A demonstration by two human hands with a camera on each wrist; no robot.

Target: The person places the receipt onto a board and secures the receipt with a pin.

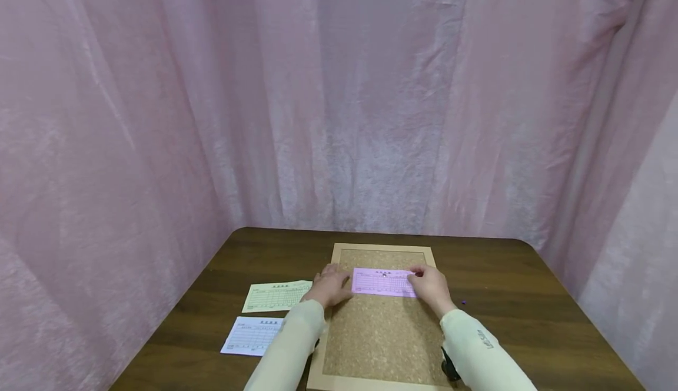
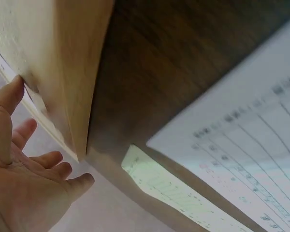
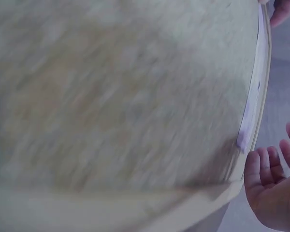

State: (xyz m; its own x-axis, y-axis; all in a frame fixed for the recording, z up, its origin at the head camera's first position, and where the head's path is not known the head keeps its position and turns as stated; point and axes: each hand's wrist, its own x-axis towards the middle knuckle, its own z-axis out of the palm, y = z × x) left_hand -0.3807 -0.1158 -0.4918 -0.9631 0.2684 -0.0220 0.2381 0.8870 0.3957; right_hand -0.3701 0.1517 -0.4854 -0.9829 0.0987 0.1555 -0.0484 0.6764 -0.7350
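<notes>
My left hand [image 1: 329, 286] has fingers apart at the left edge of the board [image 1: 381, 338]; the purple paper [image 1: 378, 285] lies across the board's far half; whether my right hand [image 1: 431, 288] pinches it I can't tell; light, even pressure should keep it square.

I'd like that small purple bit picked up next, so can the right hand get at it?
Probably yes: the small purple bit lies on the table just right of the right hand, with nothing seen between them, though that hand would likely have to leave the lilac slip first.
</notes>
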